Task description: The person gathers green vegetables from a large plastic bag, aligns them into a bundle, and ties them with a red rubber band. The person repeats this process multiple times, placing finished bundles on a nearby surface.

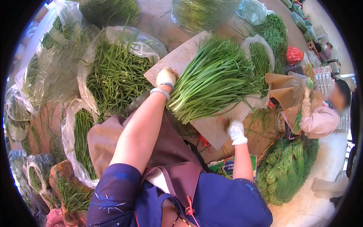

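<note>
A large loose bunch of garlic chives (212,79) lies across a pale flat board (173,61), its whitish stem ends towards me. My left hand (166,77), in a cream work glove, is curled at the bunch's left side, with a bit of red strand showing at its fingers. My right hand (237,132), in a white glove, is low over the board's near right part, just below the leaves. Its fingers are blurred and partly hidden, so what it holds is unclear. A faint red strand (220,114) shows between the bunch and that hand.
Left of the board stands an open plastic bag of cut greens (119,76). Tied green bundles (286,170) are piled at the lower right. Red strands (204,140) lie below the board. A co-worker (320,120) handles greens at the right, near a red string bundle (294,55).
</note>
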### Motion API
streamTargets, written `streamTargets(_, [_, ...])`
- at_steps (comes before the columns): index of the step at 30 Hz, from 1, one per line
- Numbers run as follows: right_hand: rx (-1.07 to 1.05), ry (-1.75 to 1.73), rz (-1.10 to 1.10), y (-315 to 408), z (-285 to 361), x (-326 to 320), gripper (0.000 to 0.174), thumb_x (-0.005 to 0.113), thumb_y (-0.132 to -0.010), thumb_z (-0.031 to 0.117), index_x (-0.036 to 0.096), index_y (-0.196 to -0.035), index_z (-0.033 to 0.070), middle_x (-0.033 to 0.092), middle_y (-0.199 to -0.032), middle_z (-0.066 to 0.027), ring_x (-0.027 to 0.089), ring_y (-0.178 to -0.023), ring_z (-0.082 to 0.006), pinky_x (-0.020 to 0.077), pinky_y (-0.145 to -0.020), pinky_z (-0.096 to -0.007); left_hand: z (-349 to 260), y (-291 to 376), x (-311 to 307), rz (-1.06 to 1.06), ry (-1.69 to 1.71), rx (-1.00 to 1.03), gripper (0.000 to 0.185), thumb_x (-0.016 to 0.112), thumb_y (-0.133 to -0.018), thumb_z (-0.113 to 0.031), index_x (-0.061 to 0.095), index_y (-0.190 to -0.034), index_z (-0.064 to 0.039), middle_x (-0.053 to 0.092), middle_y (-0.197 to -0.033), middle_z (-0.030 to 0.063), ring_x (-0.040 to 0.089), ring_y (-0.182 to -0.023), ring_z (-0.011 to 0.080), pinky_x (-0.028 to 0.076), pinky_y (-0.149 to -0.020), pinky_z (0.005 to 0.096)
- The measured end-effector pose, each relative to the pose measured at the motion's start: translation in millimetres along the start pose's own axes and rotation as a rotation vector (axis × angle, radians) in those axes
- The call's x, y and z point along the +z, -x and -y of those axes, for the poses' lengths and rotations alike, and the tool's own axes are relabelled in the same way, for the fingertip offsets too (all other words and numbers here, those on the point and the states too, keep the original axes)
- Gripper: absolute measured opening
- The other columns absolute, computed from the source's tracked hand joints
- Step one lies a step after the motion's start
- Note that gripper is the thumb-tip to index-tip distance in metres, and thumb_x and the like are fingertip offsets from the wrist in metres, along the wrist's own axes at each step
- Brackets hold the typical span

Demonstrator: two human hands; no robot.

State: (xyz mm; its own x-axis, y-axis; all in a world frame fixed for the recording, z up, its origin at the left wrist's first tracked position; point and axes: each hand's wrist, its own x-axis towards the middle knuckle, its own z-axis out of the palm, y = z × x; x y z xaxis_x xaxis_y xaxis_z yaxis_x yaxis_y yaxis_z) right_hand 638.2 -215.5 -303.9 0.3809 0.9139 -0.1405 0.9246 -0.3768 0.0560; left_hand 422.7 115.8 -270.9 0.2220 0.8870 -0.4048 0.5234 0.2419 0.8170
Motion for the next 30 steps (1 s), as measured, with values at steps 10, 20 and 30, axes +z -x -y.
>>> streamTargets(10, [0.217, 0.023, -0.577, 54, -15, -126, 0.05, 0.072, -0.078, 0.028, 0.056, -0.117, 0.002, 0.064, -0.101, -0.0137, 0.061, -0.093, -0.0296, 0.0479, -0.082, -0.0401, -5, -1, -2, 0.036, -0.458, 0.205, 0.025, 0.068, -0.079, -0.031, 0.069, -0.088, -0.008, 0.067, -0.093, 0.0189, 0.064, -0.09, 0.0346, 0.049, -0.082, 0.0417])
streamTargets(20, [-0.026, 0.175, 0.029, 35, 32, -43, 0.018, 0.062, -0.071, 0.025, 0.063, -0.066, 0.009, 0.063, -0.072, -0.0113, 0.063, -0.07, -0.0297, 0.0467, -0.061, -0.0411, 1, -15, 5, 0.081, -0.307, 0.101, 0.026, 0.073, -0.075, -0.027, 0.071, -0.089, -0.005, 0.067, -0.09, 0.0201, 0.065, -0.09, 0.0326, 0.05, -0.083, 0.0378])
streamTargets(30, [-0.071, -1.334, -0.223, 11, 68, -138, 0.017, 0.068, -0.083, 0.017, 0.062, -0.079, 0.002, 0.067, -0.097, -0.017, 0.065, -0.087, -0.0253, 0.0541, -0.078, -0.0403, -22, -4, 3, 0.278, -0.539, 0.107, 0.035, 0.061, -0.084, -0.036, 0.069, -0.099, -0.006, 0.064, -0.105, 0.0207, 0.061, -0.101, 0.0357, 0.048, -0.087, 0.041])
